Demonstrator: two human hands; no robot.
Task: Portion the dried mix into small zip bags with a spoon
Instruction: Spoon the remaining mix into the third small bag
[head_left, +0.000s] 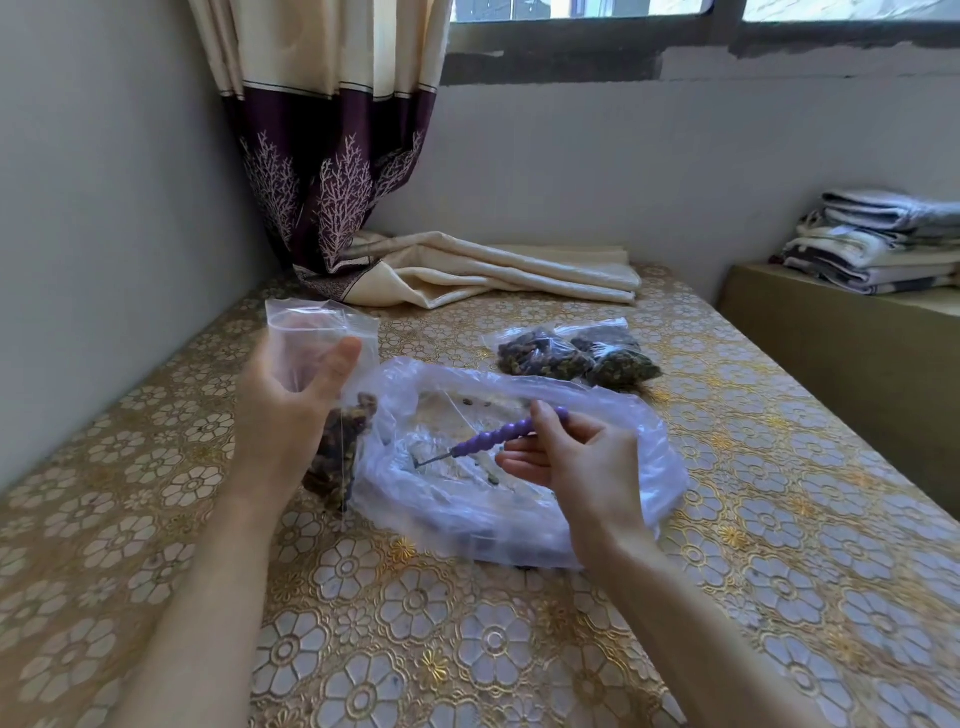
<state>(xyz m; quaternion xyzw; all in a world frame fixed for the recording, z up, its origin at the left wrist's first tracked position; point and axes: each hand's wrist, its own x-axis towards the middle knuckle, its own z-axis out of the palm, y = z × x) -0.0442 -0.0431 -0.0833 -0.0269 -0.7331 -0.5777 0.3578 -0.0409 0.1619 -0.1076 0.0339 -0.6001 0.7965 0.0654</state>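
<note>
Left hand (291, 410) raised at left, fingers behind and thumb in front, gripping one small zip bag (332, 374). Bag upright, long axis near vertical, mouth up toward the far wall, lower part packed with dark dried mix (337, 457), bottom down by the worktop (467, 649); contact there not clear. Right hand (571, 457) over the big bag (519, 467), pinching the spoon (493, 439) by its purple beaded handle, thumb on top, fingers curled below. Spoon long axis slanted: handle end up and to the right, thin metal stem pointing down-left into the big bag; bowl too small to make out. Big bag one only, clear with a bluish cast, lying open and slumped at the middle of the worktop, just right of the small bag and touching it; only scattered crumbs visible inside. Filled bags (571, 358) beyond the big bag, to the right, lying flat and overlapping; two or three, exact count unclear. Worktop covered with a gold floral embossed cloth. Folded cream cloth (493, 270) at the far edge, curtain (332, 156) hanging above it in the corner beside the window (675, 31). Stack of folded towels (878, 239) on a ledge at far right, well apart.
</note>
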